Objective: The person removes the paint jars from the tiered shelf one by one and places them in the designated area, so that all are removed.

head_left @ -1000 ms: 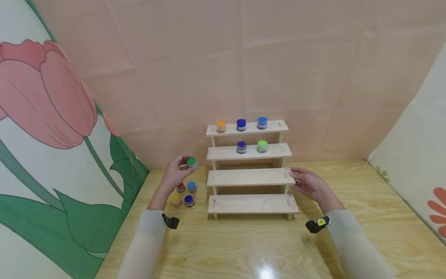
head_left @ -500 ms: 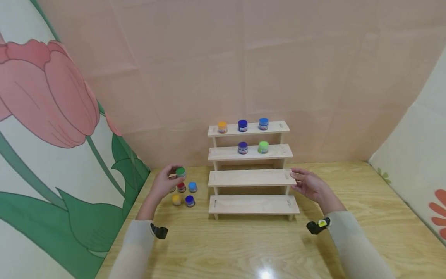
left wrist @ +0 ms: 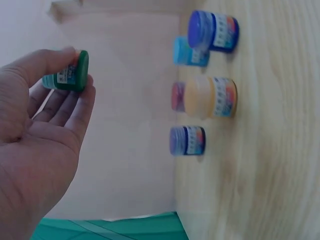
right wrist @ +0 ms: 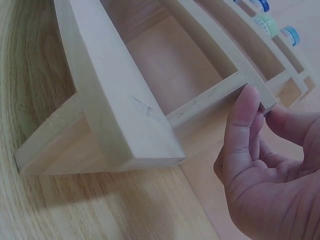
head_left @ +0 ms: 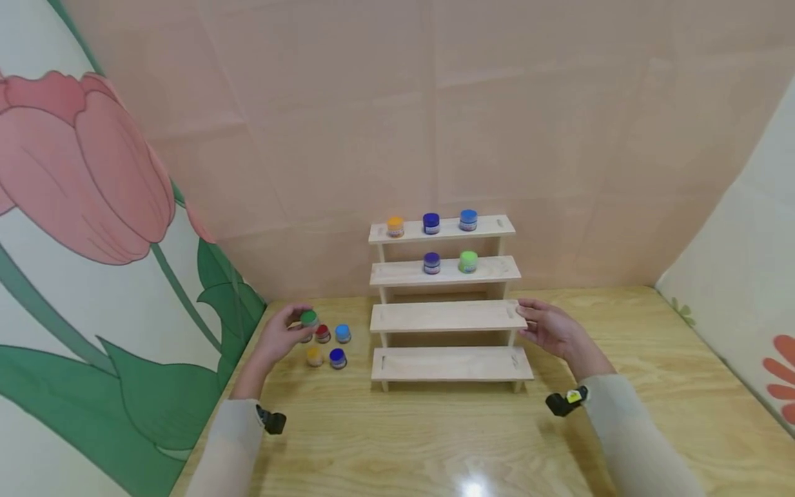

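While left hand [head_left: 277, 338] pinches green-lidded jar [left wrist: 75, 73] between thumb and fingers, jar is clear of table [head_left: 397, 442], left of wooden rack [head_left: 453, 363]. Looks light, stiff-walled, probably smooth, bit slippery; likely best gripped round sides. Near it on table: red jar [head_left: 322, 334], light-blue jar [head_left: 343, 333], yellow jar [head_left: 315, 356], dark-blue jar [head_left: 337, 358], violet-blue jar [left wrist: 187, 140]. Right hand [head_left: 555, 333] pinches right end of rack's second board from bottom [head_left: 447, 315]. Five more jars [head_left: 431, 223] stand on upper two boards [head_left: 397, 274].

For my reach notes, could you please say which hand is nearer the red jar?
Left. The left hand is just left of the red jar; the right hand is far to its right, gripping the wooden rack.
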Available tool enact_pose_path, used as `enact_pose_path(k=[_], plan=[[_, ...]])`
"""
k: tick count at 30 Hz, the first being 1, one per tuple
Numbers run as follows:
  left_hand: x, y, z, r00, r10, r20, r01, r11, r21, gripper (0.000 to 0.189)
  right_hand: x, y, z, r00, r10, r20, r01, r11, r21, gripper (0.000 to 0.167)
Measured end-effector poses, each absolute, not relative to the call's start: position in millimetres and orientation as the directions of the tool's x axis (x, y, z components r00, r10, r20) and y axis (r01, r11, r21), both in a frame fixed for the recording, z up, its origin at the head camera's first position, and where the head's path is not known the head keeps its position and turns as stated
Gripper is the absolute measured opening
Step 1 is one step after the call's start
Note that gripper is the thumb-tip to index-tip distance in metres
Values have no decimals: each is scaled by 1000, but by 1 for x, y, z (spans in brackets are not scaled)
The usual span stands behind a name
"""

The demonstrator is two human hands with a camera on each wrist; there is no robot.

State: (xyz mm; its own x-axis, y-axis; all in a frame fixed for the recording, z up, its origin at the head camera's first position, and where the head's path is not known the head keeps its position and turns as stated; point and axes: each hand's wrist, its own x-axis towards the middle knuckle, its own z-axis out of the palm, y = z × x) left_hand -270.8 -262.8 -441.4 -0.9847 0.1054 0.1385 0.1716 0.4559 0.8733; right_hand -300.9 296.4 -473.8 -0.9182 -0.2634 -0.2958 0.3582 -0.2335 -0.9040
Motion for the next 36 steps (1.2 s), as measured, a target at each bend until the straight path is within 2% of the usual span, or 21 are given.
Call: enact_pose_path(k=[36], plan=[[-273,-314,-501,-1000,27,-5,10,541,841,52,-301,296,-475,-922,-265,-282,348,-248,-904,28]])
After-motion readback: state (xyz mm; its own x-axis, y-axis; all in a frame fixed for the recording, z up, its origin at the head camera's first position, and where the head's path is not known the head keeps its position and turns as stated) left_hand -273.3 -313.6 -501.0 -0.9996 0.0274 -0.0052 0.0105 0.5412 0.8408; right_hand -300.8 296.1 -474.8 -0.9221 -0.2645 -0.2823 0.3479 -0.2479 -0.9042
